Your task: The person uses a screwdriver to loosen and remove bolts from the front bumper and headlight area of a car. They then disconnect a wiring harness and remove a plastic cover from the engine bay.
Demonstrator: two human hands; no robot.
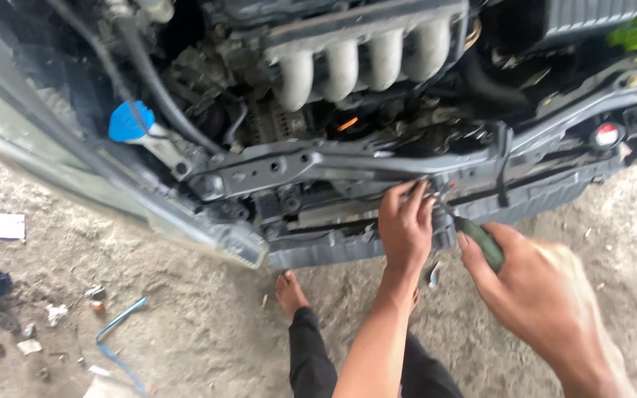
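Two hands work at the front crossmember of an open engine bay.

The left hand (pixel 405 225) rests against the grey front crossmember (pixel 318 166), its fingers (pixel 407 193) curled together and pinching at a small cluster of wires or a clip just below the bar; what exactly they grip is too small to tell. The right hand (pixel 536 291) is closed around the green handle of a screwdriver (pixel 481 242), whose tip points up toward the same spot, just beside the left fingertips. Above sit the pale intake manifold (pixel 363 63) and a blue cap (pixel 130 121). A bare foot (pixel 289 291) stands on the sandy ground (pixel 186 295) below, near a bent blue strip (pixel 116 335).
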